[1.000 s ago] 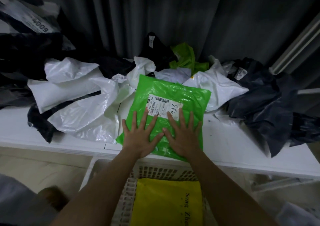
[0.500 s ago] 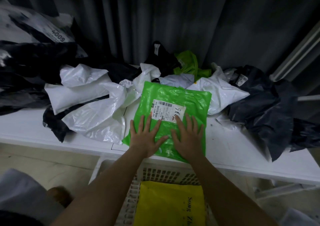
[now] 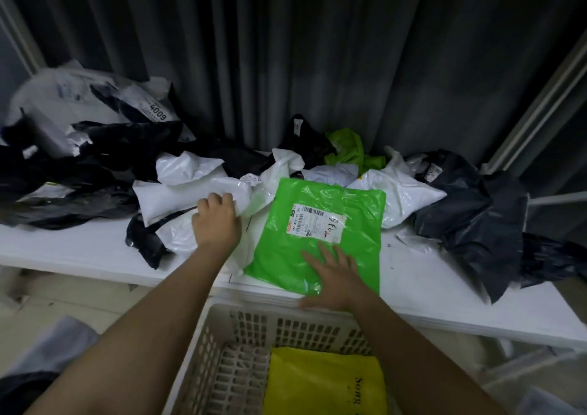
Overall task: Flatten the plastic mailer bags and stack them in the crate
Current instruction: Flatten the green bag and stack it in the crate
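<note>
Right hand [image 3: 333,279] lies flat, fingers spread, on green mailer [image 3: 320,240]; left hand [image 3: 216,221] curls its grip on white bag [image 3: 190,195]. Yellow bag [image 3: 324,383] in crate [image 3: 228,351] reads "Song"; another label reads "4009".

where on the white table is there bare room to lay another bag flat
Bare strips of the white table: right of the flat green plastic mailer, before the crumpled dark grey bags; and the front-left edge, below the black bags. The back and middle are crowded with crumpled white bags.
</note>
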Action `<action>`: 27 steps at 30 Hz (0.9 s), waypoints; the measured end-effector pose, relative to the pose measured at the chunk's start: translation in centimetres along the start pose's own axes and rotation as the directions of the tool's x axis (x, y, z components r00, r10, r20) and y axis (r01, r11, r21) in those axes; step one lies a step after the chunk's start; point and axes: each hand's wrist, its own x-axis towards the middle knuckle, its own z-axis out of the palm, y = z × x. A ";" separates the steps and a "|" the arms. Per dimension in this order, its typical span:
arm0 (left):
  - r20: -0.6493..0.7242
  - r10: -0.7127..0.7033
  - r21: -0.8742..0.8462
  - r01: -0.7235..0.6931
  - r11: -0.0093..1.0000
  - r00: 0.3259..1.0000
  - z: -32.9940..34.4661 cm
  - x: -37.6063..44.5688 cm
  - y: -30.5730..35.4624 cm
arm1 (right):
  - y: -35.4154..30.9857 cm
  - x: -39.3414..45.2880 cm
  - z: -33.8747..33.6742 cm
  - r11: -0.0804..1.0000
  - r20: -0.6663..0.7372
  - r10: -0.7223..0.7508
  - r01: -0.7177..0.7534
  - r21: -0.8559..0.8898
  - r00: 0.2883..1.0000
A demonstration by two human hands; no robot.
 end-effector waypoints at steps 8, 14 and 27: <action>-0.266 0.125 -0.089 -0.154 0.984 0.956 -2.3 -1.0 -2.2 | -2.4 -2.2 1.3 0.962 -0.072 -0.142 0.121 -0.246 0.987; -0.411 0.247 -0.069 -0.300 0.951 0.878 -4.5 -2.6 -1.8 | -3.5 -4.8 2.2 0.906 -0.187 -0.357 0.290 -0.309 0.915; -0.361 0.394 -0.014 -0.427 0.904 0.845 -5.2 -4.9 -1.0 | -5.5 -4.0 2.0 0.993 0.000 -0.073 0.073 -0.089 0.997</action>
